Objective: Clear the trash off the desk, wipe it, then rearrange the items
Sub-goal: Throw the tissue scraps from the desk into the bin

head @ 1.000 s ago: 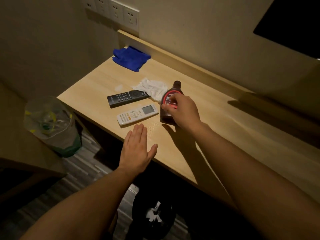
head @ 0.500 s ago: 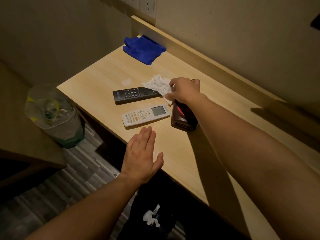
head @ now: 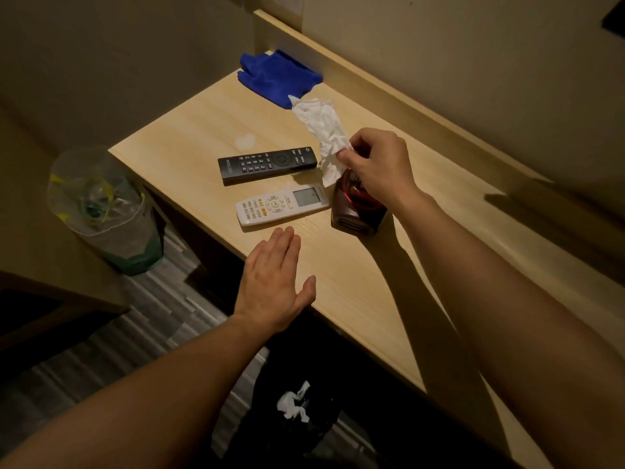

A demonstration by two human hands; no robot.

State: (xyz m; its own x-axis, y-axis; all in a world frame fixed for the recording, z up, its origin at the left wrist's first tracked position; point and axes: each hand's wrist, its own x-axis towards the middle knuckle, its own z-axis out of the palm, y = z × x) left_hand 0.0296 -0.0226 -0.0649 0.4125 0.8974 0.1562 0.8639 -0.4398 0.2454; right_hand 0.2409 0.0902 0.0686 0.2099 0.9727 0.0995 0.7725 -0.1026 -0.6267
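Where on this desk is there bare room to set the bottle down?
Bare wood lies right of the dark bottle toward the back ledge, and left of the black remote. It is crowded between the black remote, white remote and bottle.

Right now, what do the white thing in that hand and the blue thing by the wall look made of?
The white thing in the right hand looks like thin tissue paper: matte, heavily crumpled. The blue thing looks like soft, fuzzy cloth, perhaps microfibre, lying in limp folds.

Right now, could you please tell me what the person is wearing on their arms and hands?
Nothing that shows. Both forearms are bare, with no sleeves in view. The left hand and the right hand have no gloves, and no rings, watch or bracelet can be seen in this dim light.
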